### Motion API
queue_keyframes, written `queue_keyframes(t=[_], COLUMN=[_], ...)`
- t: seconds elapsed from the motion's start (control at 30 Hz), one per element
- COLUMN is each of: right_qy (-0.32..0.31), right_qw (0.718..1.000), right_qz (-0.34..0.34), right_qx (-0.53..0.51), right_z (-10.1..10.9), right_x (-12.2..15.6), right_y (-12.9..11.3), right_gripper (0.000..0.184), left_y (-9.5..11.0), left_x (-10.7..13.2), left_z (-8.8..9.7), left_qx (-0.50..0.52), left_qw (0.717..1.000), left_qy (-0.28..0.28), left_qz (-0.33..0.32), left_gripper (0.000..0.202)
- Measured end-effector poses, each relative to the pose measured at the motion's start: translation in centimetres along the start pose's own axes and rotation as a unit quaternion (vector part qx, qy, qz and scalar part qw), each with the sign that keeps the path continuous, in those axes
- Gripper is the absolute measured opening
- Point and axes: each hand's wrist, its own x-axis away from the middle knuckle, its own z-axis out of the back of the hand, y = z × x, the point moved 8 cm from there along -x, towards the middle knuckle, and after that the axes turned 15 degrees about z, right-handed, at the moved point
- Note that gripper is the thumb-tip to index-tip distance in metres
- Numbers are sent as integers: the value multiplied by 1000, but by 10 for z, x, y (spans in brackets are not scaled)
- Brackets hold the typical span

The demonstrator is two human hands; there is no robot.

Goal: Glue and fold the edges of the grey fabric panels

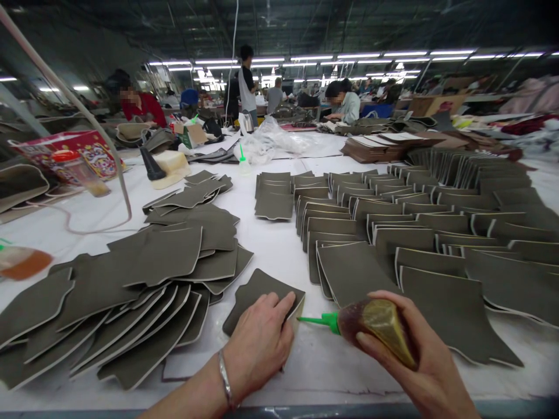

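Observation:
My left hand [257, 340] lies flat, fingers together, pressing on a grey-green cut piece [253, 291] on the white table [279, 244]. In my right hand [419, 361] I grip a squeeze bottle of amber glue [371, 323]; its green nozzle [317, 319] points left at the piece's right edge, just beside my left fingertips. A silver bracelet circles my left wrist.
A fanned pile of the same pieces [131, 291] lies to the left. Overlapping rows of pieces [414, 233] fill the right. Another glue bottle [21, 262] lies at the far left edge. A jar [81, 171], plastic bags and other workers sit at the back.

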Motion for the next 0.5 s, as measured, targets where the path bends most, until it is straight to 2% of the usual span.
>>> queue_keyframes(t=[0.07,0.23,0.33,0.5], right_qy=[1,25,25,-23], right_qw=[1000,999,1000,995], right_qz=[-12,25,-8,-69], right_qx=[-12,18,-4,-70], right_z=[2,8,3,-9], right_x=[-1,-12,-6,7], right_y=[3,5,2,3], right_gripper=[42,46,45,43], left_y=[0,0,0,-1], left_x=[0,0,0,1], left_z=[0,0,1,1], left_qx=[2,3,4,10], left_qw=[1000,1000,1000,1000], left_qy=[0,-5,-6,-5], left_qz=[-3,0,2,0], left_gripper=[53,54,54,54])
